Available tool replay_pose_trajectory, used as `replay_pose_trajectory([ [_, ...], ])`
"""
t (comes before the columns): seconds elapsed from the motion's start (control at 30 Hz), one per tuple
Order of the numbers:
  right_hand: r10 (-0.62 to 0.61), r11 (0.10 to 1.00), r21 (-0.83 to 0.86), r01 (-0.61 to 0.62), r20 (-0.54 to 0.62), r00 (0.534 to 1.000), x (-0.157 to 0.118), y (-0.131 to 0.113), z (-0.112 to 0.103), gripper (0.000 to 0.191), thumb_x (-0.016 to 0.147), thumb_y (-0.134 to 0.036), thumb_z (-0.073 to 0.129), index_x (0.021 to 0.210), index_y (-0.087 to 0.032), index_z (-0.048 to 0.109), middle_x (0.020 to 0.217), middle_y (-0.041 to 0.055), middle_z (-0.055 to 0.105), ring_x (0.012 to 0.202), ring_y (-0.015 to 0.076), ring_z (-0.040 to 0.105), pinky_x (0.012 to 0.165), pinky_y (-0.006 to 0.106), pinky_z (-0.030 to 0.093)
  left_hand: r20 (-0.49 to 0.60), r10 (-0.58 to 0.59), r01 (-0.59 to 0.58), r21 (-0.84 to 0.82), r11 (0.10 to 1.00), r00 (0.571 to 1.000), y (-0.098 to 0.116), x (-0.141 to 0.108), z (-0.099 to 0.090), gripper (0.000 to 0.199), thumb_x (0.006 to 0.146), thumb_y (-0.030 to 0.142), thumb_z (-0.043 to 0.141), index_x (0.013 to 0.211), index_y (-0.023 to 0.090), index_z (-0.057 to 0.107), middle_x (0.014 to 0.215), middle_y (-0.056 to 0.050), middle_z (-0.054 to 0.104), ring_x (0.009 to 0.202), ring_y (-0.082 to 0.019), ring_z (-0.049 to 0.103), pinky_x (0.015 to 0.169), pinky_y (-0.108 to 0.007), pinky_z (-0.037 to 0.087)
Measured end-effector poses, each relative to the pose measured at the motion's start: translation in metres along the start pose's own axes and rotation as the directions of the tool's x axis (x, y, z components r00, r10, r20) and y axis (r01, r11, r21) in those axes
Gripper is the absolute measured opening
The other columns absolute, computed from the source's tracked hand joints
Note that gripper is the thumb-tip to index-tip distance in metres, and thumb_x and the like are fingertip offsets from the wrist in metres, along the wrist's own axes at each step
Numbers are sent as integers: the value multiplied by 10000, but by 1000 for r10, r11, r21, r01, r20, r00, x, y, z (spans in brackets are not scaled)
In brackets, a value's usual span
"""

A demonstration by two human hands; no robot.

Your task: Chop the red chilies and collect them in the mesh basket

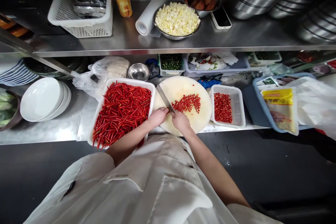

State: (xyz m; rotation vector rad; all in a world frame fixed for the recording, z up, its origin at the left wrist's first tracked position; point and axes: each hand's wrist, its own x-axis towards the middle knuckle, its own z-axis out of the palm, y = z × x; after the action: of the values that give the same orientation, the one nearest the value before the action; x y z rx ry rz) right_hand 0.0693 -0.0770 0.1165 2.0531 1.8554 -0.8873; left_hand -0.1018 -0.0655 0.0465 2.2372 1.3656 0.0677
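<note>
My right hand [180, 121] is wrapped round the handle of a kitchen knife [165, 98], whose blade slants up and left over a round white cutting board [183, 87]. Left of the blade, my left hand [158, 116] is closed with its fingertips beside the knife; what it holds, if anything, is hidden. Chopped red chilies [187, 103] lie on the board to the right of the blade. A white tray [91, 131] heaped with whole red chilies [122, 112] stands left of the board. On the right, a small white basket [238, 106] contains more chopped chilies [222, 107].
White bowls [43, 98] are stacked at left. A metal bowl [138, 72] and a plastic bag [90, 80] sit behind the tray. Blue bin [273, 119] with packets stands at right. The shelf edge [126, 53] overhead bears a bowl of diced pale pieces [177, 19] and a phone [221, 18].
</note>
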Motion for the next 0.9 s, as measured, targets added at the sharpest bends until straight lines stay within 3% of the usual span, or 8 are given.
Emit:
replay_pose_trajectory([
  [0.67, -20, 994, 108, 19, 9, 1000, -3, 1, 17, 418, 1146, -391, 415, 1284, -147, 726, 1256, 187, 770, 1182, 269, 723, 946, 300, 487, 15, 13, -13, 38, 999, 1000, -5, -10, -3, 226, 1062, 166, 486, 1182, 196, 676, 1125, -76, 700, 1009, -224, 691, 885, -328, 561],
  [0.9, 13, 982, 187, -12, -2, 1000, -2, 1, 8, 417, 1146, -403, 431, 1263, -151, 741, 1242, 163, 786, 1159, 257, 734, 923, 286, 489, 35, 28, -29, 43, 999, 999, -3, -7, -10, 223, 1065, 170, 481, 1162, 187, 681, 1111, -80, 690, 992, -215, 682, 905, -330, 568],
])
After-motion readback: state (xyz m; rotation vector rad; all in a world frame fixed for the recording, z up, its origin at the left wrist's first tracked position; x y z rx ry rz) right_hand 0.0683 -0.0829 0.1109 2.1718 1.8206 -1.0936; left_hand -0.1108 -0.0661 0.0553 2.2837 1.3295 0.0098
